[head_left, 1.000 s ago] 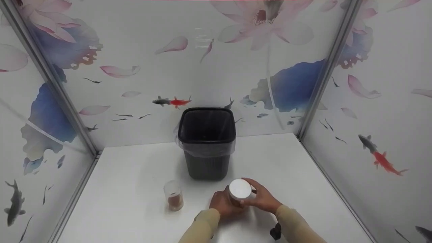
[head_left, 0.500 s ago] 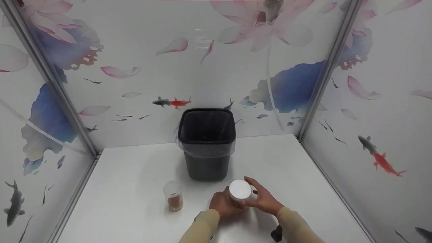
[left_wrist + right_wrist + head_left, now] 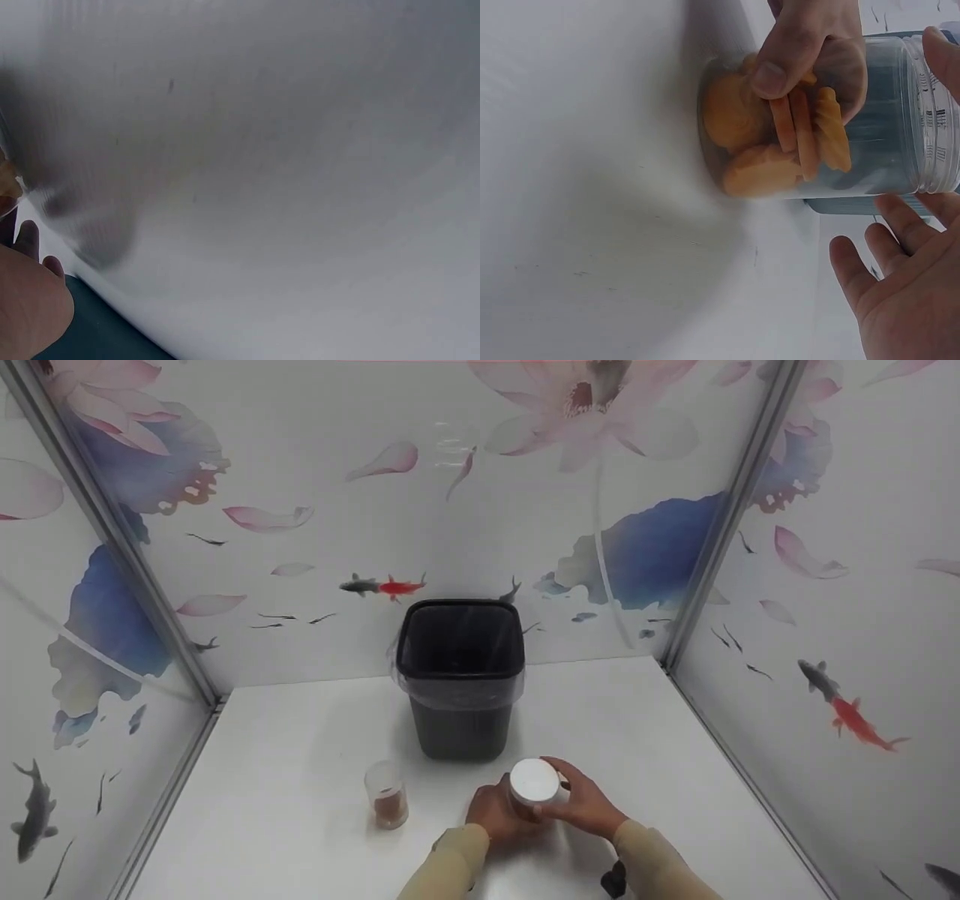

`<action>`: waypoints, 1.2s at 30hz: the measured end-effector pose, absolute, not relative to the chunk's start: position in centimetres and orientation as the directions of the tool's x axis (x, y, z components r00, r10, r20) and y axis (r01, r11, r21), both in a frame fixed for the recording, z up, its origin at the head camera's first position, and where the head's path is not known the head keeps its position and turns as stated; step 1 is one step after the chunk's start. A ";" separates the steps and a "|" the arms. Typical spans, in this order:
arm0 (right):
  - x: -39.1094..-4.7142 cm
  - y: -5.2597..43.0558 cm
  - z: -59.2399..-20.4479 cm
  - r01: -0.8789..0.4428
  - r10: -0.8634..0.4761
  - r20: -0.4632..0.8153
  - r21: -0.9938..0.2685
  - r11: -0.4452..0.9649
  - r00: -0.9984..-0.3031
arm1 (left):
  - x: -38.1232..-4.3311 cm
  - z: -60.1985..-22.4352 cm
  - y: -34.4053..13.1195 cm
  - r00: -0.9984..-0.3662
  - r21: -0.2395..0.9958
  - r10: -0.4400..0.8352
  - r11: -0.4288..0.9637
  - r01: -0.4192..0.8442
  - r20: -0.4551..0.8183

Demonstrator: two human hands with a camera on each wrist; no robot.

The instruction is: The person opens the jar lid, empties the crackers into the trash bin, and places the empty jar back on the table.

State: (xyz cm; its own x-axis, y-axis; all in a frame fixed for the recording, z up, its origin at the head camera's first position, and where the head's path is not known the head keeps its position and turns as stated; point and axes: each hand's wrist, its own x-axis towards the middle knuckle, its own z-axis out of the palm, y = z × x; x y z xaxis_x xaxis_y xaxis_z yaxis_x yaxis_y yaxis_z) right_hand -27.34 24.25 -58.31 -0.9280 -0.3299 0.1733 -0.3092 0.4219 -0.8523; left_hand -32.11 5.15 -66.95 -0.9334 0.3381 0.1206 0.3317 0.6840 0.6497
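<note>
A clear screw-top jar with a white lid stands on the white table, with several orange-yellow biscuits in its lower part. My left hand grips the jar's body, its thumb pressed to the side in the right wrist view. Around the lid curl the thumb and fingers of my right hand. Only the edge of my left hand shows in the left wrist view. To the left stands a second clear jar with brown contents.
A black bin with a clear liner stands behind the jars. Patterned wall panels close off the back and both sides. A small black object is beside my right sleeve.
My right hand's fingers shift around the lid, turned slightly half a second ago and now back near their first position. My left hand and the jar stay in place.
</note>
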 end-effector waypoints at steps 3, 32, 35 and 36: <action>-28.2 24.7 -59.5 -0.308 -0.330 0.171 -0.851 0.425 -0.928 | -32.2 -67.0 5.3 -0.936 0.661 0.338 0.680 0.317 0.102; -29.9 25.9 -59.7 -0.297 -0.369 0.130 -0.846 0.442 -0.920 | -32.3 -66.9 5.3 -0.933 0.618 0.348 0.714 0.329 0.094; -30.0 26.3 -59.4 -0.302 -0.350 0.150 -0.850 0.433 -0.925 | -32.2 -66.9 5.3 -0.936 0.626 0.342 0.713 0.316 0.082; -30.0 26.5 -59.3 -0.301 -0.337 0.157 -0.851 0.431 -0.928 | -32.2 -66.9 5.3 -0.938 0.632 0.338 0.711 0.309 0.078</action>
